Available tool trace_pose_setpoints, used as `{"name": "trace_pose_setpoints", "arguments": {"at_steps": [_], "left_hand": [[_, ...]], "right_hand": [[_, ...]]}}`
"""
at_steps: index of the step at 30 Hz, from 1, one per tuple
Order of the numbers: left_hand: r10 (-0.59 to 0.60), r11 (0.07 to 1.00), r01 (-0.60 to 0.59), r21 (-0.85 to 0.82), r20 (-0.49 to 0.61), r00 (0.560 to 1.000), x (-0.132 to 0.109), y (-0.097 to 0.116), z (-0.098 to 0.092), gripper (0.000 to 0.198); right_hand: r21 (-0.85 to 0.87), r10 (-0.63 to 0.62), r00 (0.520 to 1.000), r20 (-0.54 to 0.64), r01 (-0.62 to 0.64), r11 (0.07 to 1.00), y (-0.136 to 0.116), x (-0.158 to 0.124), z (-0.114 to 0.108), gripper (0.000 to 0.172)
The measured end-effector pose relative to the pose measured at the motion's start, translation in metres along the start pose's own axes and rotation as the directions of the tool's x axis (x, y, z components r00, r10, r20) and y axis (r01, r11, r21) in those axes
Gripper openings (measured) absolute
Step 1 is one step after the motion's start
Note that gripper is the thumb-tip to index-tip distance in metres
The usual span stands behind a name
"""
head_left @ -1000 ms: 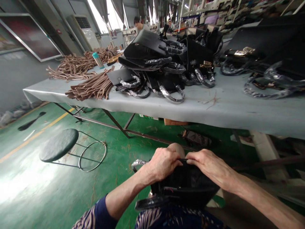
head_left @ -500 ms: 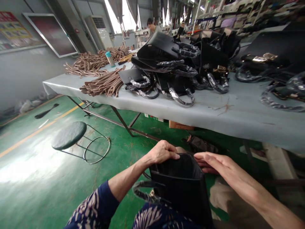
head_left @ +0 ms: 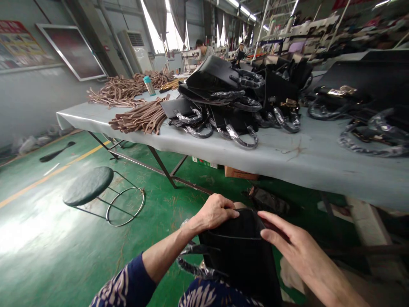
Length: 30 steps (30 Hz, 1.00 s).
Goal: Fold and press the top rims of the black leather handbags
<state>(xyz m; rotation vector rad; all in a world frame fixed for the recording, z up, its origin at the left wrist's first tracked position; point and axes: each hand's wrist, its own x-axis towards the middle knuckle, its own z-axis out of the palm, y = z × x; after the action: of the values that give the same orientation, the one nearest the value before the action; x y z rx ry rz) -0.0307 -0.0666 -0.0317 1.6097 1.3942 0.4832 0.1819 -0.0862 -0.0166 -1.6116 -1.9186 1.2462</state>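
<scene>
A black handbag (head_left: 239, 260) rests on my lap, its top edge turned away from me. My left hand (head_left: 217, 212) grips the far left of the rim, thumb and fingers closed over it. At the right corner of the rim is my right hand (head_left: 284, 234), its thumb on the near side and its fingers reaching along the outer side. The thumb and fingers stand apart, with the corner of the bag between them. A plastic-wrapped handle (head_left: 194, 264) sticks out on the bag's left side, beside a bit of gold hardware.
Black handbags with wrapped handles (head_left: 220, 85) are heaped on the grey-covered table (head_left: 198, 147) ahead. Brown strips (head_left: 140, 117) and a teal-capped bottle (head_left: 148, 85) lie further left. A round stool (head_left: 88, 185) stands on the green floor. Another person (head_left: 204, 50) sits in the background.
My right hand has turned, and its thumb has come over to the near side of the bag's corner. The bag's opening looks narrower. My left hand keeps its grip.
</scene>
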Motion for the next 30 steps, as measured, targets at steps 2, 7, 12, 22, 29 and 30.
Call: {"name": "trace_pose_setpoints", "arguments": {"at_steps": [2, 7, 12, 22, 29, 30], "left_hand": [[0.035, 0.994, -0.032, 0.102, -0.035, 0.999, -0.005, 0.008, 0.003, 0.019], [0.129, 0.937, -0.092, 0.336, -0.09, 0.988, -0.017, 0.021, 0.011, 0.019], [0.15, 0.929, -0.105, 0.356, -0.101, 0.984, -0.029, 0.026, 0.011, 0.019], [0.168, 0.895, -0.123, 0.43, -0.069, 0.983, -0.043, 0.031, 0.024, 0.02], [0.131, 0.815, -0.095, 0.572, -0.022, 0.991, -0.035, 0.04, 0.028, 0.025], [0.151, 0.807, -0.122, 0.577, -0.002, 0.989, -0.033, 0.043, 0.028, 0.024]], "right_hand": [[-0.057, -0.003, 0.999, -0.036, 0.001, 0.998, -0.006, 0.0, -0.002, 0.048], [-0.238, -0.029, 0.998, -0.051, 0.016, 0.971, -0.006, 0.001, -0.006, 0.037], [-0.167, -0.016, 0.998, -0.053, 0.006, 0.986, -0.003, 0.0, -0.005, 0.034], [0.02, -0.188, 0.982, 0.006, 0.188, 0.982, -0.012, -0.004, 0.003, 0.032], [-0.418, -0.323, 0.946, 0.037, 0.308, 0.855, -0.006, -0.006, 0.003, 0.017], [-0.46, -0.299, 0.953, 0.056, 0.29, 0.839, -0.008, -0.004, 0.001, 0.015]]}}
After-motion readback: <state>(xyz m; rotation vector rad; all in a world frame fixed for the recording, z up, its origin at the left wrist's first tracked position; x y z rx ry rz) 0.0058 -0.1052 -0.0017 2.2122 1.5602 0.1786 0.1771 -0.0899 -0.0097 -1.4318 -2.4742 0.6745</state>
